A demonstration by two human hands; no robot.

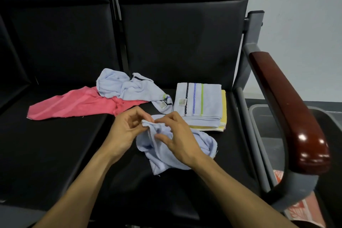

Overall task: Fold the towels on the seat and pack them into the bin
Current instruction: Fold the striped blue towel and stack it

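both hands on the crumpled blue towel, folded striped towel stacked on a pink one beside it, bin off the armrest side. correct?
One thing is off: in the head view the folded striped towel lies on a yellow towel, not a pink one. The pink towel lies unfolded, farther left on the seat. The rest holds: left hand and right hand both grip the crumpled blue towel, and the bin sits beyond the armrest.

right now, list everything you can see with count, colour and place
crumpled towel: 1, light blue, front of the seat, held by both hands
loose towel: 1, light blue with stripes, heaped behind the hands, overlapping the pink one
pink towel: 1, spread at left
folded towels: 2 stacked, striped blue on yellow, right side of the seat
seat: black, padded
armrest: 1, dark red wood, right
bin: 1, grey, beyond the armrest
left hand: pinches the crumpled towel's edge
right hand: fingers grip that towel
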